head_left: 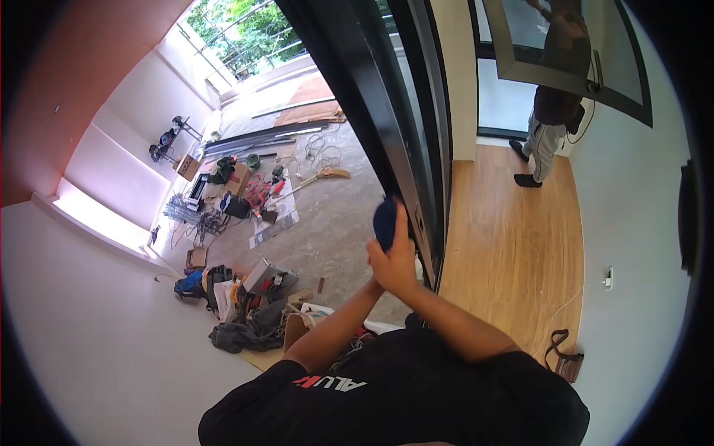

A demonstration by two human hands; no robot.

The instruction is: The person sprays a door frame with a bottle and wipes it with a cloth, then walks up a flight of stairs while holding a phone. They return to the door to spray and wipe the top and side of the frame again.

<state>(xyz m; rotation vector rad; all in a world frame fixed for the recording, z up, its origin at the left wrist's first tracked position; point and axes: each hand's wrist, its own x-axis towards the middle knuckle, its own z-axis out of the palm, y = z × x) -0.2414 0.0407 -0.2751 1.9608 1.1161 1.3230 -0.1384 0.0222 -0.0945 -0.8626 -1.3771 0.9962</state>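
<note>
My two hands are raised together in front of me against a tall black door frame (372, 97). My right hand (398, 256) is closed on a dark blue cloth (384, 219), which it presses to the frame's edge, one finger stretched up beside it. My left hand (374, 276) sits just below and behind the right one and is mostly hidden, so its grip is unclear. Both forearms are bare, and I wear a black shirt (416, 386) with white and red lettering.
Left of the frame, a concrete floor holds tools, bags (201, 282), cables, cardboard boxes, a broom (320, 177) and long metal profiles (260, 135). To the right is a wooden floor (506, 245), where another person (547, 126) stands by an open glazed panel (573, 52). A brown bag (565, 357) lies by the wall.
</note>
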